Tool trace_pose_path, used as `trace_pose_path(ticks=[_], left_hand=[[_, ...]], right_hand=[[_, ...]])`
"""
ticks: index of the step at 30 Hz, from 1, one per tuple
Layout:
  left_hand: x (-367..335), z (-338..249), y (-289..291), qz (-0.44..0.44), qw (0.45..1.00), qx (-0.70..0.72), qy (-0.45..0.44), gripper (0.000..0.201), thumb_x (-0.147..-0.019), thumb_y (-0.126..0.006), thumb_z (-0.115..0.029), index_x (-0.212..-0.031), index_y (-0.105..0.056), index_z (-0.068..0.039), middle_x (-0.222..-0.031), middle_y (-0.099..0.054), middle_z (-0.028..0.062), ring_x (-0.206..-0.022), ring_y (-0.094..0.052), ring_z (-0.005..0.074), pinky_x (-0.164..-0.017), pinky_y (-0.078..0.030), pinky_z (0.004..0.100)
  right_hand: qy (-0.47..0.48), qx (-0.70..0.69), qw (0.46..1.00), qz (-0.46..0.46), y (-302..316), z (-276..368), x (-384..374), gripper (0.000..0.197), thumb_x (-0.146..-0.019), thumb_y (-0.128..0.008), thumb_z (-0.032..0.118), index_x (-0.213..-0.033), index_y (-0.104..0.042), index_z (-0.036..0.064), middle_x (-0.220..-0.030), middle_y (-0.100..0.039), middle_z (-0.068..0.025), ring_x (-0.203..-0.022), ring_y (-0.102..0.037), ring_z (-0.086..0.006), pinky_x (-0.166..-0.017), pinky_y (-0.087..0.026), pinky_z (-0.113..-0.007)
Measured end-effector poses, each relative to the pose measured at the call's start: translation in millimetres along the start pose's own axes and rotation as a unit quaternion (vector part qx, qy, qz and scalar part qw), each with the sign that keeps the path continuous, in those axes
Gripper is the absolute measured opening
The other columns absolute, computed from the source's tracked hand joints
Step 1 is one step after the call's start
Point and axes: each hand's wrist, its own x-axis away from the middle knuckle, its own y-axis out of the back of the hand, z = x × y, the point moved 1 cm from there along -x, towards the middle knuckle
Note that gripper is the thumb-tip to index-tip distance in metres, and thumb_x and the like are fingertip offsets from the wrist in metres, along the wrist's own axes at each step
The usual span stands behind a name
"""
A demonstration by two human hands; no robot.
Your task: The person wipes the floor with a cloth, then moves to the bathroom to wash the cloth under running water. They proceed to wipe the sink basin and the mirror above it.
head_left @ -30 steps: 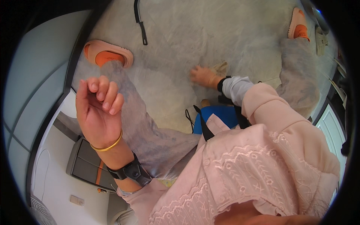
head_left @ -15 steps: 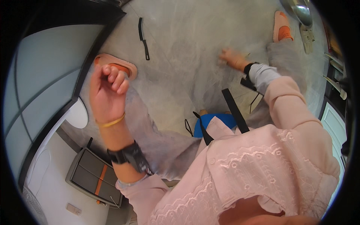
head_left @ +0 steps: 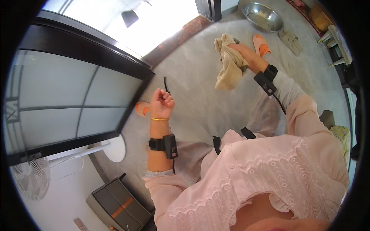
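Lifted off the floor since before, the right hand (head_left: 246, 56) now grips a beige cloth (head_left: 230, 63), far right, hiding its fingertips; the left hand (head_left: 162, 104) hangs fisted, holding nothing.

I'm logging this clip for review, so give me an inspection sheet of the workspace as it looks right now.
Surface: grey floor, bare around the hands.
Job's things: beige cloth, crumpled, hanging from the right hand.
Clutter: steel bowl on the floor; orange slipper past the right hand; another orange slipper by the left hand; grey sandal; thin black strip lying on the floor.
Grippers: right hand gripping the cloth; left hand a closed fist, holding nothing visible.
Cables: thin black lead running from the right wrist strap.
Surroundings: dark-framed glass door, white fan, grey box with an orange stripe.
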Motion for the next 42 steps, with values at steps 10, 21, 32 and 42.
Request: trace_pose_path(ticks=[10,21,32,42], left_hand=[[29,36,-90,0.089,0.99,-0.105,0.009,0.024,-0.09,-0.049,-0.026,-0.074,-0.048,-0.009,-0.065,-0.04,0.0003,-0.054,-0.035,0.0115,-0.047,-0.029,0.0236],[24,57,-126,0.108,0.987,-0.112,0.029,0.023,-0.091,-0.048,-0.023,-0.074,-0.046,-0.008,-0.066,-0.036,0.0,-0.056,-0.033,0.0109,-0.047,-0.029,0.0217],[-82,98,-148,0.095,0.967,-0.17,0.162,0.022,-0.09,-0.05,-0.024,-0.076,-0.048,-0.007,-0.064,-0.038,0.0001,-0.054,-0.033,0.0111,-0.046,-0.029,0.0221],[-206,101,-145,0.051,0.956,-0.123,0.262,0.023,-0.091,-0.049,-0.025,-0.075,-0.049,-0.008,-0.065,-0.038,0.0005,-0.055,-0.033,0.0115,-0.046,-0.029,0.023]], right_hand=[[0.036,-0.182,0.977,0.103,-39,5,36,0.028,-0.087,-0.05,0.024,-0.105,-0.054,0.0033,-0.092,-0.062,-0.0125,-0.079,-0.062,-0.025,-0.071,-0.053,-0.037],[0.031,-0.176,0.978,0.107,-45,17,61,0.031,-0.088,-0.05,0.026,-0.107,-0.055,0.0018,-0.092,-0.063,-0.0128,-0.079,-0.063,-0.0247,-0.071,-0.052,-0.037],[0.094,-0.181,0.979,-0.005,51,50,70,0.027,-0.086,-0.052,0.023,-0.102,-0.055,0.0002,-0.087,-0.064,-0.0125,-0.075,-0.065,-0.0225,-0.068,-0.054,-0.035],[0.059,-0.286,0.944,-0.157,125,44,38,0.021,-0.088,-0.051,0.018,-0.1,-0.056,0.0013,-0.086,-0.064,-0.0082,-0.073,-0.064,-0.0155,-0.067,-0.054,-0.029]])
